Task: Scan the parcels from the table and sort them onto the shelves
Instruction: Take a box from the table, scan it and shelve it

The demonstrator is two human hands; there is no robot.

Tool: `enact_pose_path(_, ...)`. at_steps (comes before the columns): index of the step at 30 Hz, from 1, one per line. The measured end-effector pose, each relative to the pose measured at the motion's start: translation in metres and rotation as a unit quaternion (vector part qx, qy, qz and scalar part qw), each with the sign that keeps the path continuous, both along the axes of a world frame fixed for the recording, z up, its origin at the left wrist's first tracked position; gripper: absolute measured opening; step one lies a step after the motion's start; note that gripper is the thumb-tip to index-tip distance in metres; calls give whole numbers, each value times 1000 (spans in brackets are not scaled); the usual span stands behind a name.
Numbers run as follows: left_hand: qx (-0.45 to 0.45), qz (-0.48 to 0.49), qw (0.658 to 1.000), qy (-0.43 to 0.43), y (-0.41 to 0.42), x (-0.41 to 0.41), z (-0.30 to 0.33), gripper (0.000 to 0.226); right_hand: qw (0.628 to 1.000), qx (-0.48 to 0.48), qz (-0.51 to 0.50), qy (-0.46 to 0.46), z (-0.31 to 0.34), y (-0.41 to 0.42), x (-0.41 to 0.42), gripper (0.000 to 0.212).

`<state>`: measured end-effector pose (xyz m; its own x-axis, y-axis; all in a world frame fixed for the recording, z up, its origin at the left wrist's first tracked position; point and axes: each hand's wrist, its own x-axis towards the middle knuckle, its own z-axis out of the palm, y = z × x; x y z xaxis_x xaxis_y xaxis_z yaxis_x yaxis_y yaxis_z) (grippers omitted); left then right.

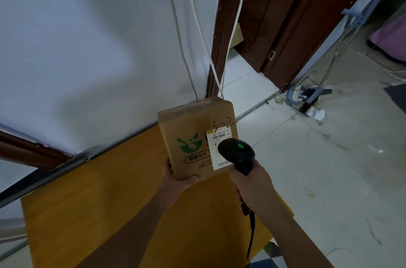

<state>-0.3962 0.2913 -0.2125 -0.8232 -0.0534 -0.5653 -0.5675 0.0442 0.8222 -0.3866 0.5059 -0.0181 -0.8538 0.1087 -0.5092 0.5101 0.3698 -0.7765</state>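
A black cable (pixel 251 237) is seen hanging from the base of a black scanner (pixel 236 154), which is held in the right hand (pixel 252 184); that grip is wrapped round the scanner's handle. A green light is lit on the scanner's head, and the head is set just in front of the white label (pixel 220 146) on a cardboard box (pixel 193 138). The box is held upright above the tabletop (pixel 109 201) by the left hand (pixel 175 177); this grip is pinching the box's lower left corner, the thumb laid across the bottom edge and the fingers tucked behind. A green bowl logo is printed on the box's face, and "3-2" is written by hand above the label. Whether the box's far edge is touching the tabletop cannot be told. Beyond the tabletop, a white wall (pixel 77 48) is seen, with white cords (pixel 175 21) hanging down it. To the right, a dark wooden door (pixel 296 15) is set above a pale tiled floor (pixel 329 168), where a mop (pixel 307 96) is lying by the door frame.
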Motion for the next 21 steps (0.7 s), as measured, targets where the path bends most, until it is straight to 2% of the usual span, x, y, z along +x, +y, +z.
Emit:
enact_pose_path(5, 6, -11, 999, 32, 0, -5, -2, 157, 1000, 9, -6, -3, -8, 3, 3, 10)
enact_pose_path(21, -23, -51, 997, 52, -10, -19, -33, 152, 1000, -1, -13, 20, -19, 9, -1, 6)
